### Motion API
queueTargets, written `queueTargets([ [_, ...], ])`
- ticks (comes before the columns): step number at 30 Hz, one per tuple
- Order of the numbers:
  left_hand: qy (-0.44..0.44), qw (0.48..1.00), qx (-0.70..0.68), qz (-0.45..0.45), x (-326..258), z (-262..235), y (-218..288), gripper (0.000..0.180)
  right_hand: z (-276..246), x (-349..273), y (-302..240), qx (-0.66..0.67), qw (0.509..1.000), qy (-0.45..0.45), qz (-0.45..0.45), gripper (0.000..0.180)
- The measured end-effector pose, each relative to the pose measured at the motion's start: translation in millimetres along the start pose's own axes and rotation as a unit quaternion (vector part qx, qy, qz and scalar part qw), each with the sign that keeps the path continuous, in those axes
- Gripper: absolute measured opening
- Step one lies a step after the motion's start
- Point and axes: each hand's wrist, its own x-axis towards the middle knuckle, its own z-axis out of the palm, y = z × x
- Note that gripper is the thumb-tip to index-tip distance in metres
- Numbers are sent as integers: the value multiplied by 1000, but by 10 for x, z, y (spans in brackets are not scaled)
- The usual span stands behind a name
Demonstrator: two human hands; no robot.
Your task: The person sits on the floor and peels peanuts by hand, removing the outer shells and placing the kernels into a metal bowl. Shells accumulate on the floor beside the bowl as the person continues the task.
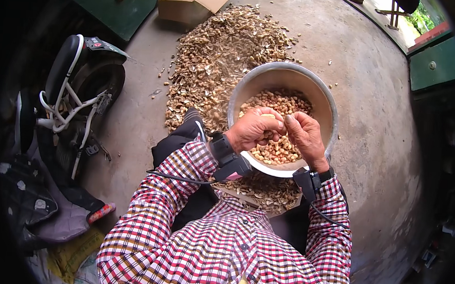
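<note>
- Peanut [268, 116]: one pale tan pod, only a sliver of it visible, pinched between the fingertips of both hands directly above the metal bowl [322, 98].
- Metal bowl: round, grey, dull-finished, sitting just in front of the person's knees; it is about half filled with shelled kernels [283, 101], pinkish-tan and fairly uniform in size.
- Empty shells [222, 54]: a broad, loose heap spread on the concrete floor [372, 129] beyond and to the left of the bowl; a second, smaller patch lies between the bowl and the person's lap.
- Hidden or unclear: most of the pod is covered by the fingers, so whether it is whole or already cracked cannot be told. The hands cover the near middle of the kernel pile. The near rim of the bowl is partly behind the wrists.
- Left hand [251, 130]: fingers curled tight, thumb and forefinger closed on the pod; knuckles face up.
- Right hand [305, 136]: thumb and fingers pressed in against the same pod, touching the left fingertips; grip narrow, no gap visible.
- Both wrists carry black strapped devices with cables running back along the checked sleeves.
- Cardboard box [191, 1]: open, at the far edge of the shell heap.
- Small wheeled vehicle [78, 93]: parked at the left, well apart from the bowl.
</note>
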Motion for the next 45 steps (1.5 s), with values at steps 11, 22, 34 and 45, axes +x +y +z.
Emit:
queueTargets([
  [11,18,1000,14,17,-24,39,4,12,13,39,91,-105,992,-4,-68,25],
  [22,0,999,11,31,55,51,-59,12,-19,48,105,-124,984,35,-125,23],
  [34,35,997,-72,22,188,205,-161,12,-88,-38,64,-76,985,125,-88,29],
  [45,31,998,-51,27,289,208,-176,11,-296,-133,35,149,977,150,5,28],
])
